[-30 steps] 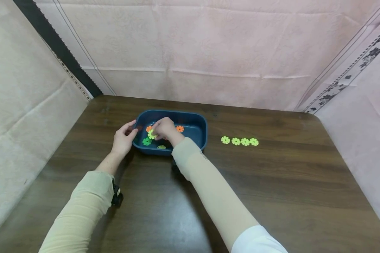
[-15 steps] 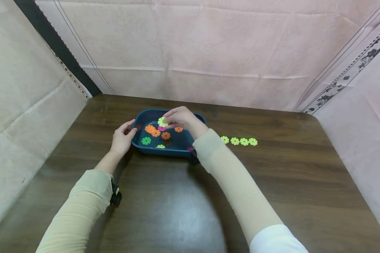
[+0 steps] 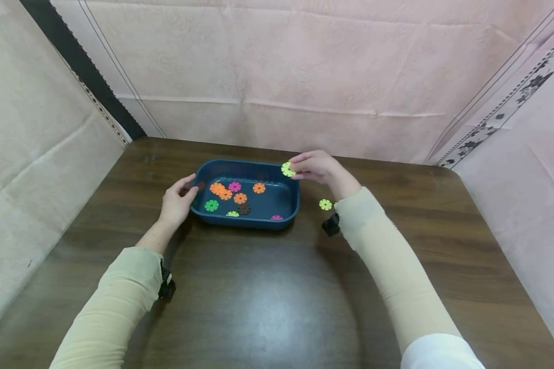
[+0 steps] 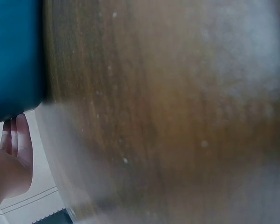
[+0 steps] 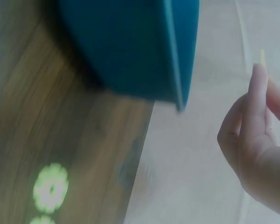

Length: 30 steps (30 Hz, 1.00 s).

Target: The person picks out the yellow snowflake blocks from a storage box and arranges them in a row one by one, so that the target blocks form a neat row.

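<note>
Up over the right end of the blue tray (image 3: 244,223), my right hand (image 3: 320,168) pinches a yellow-green flower-shaped disc (image 3: 287,169) between thumb and fingers. In the right wrist view, this disc shows only as a thin edge above the fingertips. My left hand (image 3: 175,202) holds the tray's left end, thumb and fingers at the rim. Inside the tray lie several similar discs: orange (image 3: 259,188), pink (image 3: 234,187), green (image 3: 211,205), brown (image 3: 244,209) and a partly hidden yellow-green one (image 3: 233,213).
Right of the tray, a yellow-green disc (image 3: 325,204) lies on the brown wooden table (image 3: 258,287). My right forearm hides most of the row beyond it. A pale cloth (image 3: 277,72) hangs behind the table's far edge.
My right hand has lifted a yellow-green disc from the tray and carried it right, to the tray's right end. The left hand stays at the tray's left rim.
</note>
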{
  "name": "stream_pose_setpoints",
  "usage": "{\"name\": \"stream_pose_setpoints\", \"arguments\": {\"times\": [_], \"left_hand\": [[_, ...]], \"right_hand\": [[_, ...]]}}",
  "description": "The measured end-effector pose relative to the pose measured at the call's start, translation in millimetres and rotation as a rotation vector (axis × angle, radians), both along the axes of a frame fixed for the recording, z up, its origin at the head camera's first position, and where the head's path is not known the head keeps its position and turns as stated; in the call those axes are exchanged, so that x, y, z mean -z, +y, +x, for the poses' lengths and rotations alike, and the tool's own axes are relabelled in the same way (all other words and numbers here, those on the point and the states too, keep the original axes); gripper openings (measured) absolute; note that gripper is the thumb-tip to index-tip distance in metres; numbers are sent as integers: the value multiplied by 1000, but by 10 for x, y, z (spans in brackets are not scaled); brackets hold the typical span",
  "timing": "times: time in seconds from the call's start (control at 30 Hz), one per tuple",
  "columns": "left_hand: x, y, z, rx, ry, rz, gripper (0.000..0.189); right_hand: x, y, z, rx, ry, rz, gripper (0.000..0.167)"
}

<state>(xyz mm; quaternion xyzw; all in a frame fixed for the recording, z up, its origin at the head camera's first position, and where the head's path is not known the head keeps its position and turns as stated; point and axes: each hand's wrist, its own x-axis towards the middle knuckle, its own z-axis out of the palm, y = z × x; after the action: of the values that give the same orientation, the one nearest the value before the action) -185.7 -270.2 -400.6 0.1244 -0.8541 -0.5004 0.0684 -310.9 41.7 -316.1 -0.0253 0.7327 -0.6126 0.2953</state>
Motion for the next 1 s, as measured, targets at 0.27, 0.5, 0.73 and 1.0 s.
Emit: {"name": "stream_pose_setpoints", "arguments": {"times": [0.27, 0.5, 0.73, 1.0], "left_hand": [[-20, 6, 14, -3, -10, -1, 46], [-35, 13, 24, 1, -14, -1, 46], [-28, 10, 32, 3, -11, -3, 46], [-11, 4, 18, 10, 6, -16, 46]], "right_hand": [[78, 485, -67, 50, -18, -66, 30], [117, 914, -99, 80, -58, -58, 13], [149, 1344, -104, 77, -82, -17, 14], [325, 1797, -121, 106, -133, -24, 29]]}}
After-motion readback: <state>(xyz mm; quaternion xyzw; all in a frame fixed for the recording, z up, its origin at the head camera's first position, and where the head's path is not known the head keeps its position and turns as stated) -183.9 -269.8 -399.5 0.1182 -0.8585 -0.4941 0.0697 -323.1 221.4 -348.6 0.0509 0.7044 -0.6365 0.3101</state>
